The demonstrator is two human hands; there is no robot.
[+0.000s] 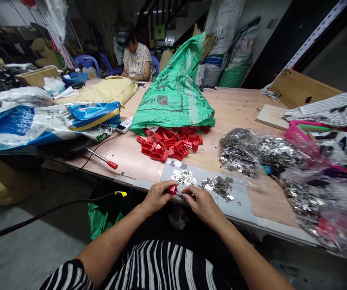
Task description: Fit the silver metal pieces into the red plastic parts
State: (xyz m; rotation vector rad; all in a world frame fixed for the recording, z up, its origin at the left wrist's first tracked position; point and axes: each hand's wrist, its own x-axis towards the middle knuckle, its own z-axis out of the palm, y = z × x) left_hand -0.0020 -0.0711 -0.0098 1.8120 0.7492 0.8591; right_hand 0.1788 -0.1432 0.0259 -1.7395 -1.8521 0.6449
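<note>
Between the fingers of my left hand (pixel 157 197) is a small red plastic part (pixel 172 189), held at the table's front edge. My right hand (pixel 202 203) pinches a thin, dark, rod-like piece (pixel 179 194) whose tip points at the red part; whether it touches cannot be made out. Just beyond my hands, two small heaps of flat metal pieces, a brighter one (pixel 183 177) and a darker one (pixel 220 186), lie on a grey sheet (pixel 240 203). Farther back, a pile of similar red plastic parts (pixel 169 145) spills from the mouth of a green woven sack (pixel 173 92).
Clear bags of metal pieces (pixel 241 151) lie on the right, beside a pink basket (pixel 300 131). On the left are a red-tipped metal lever (pixel 111 164), a white device (pixel 125 125) with a cable and blue-white sacks (pixel 25 121). A person (pixel 137 60) sits across the table.
</note>
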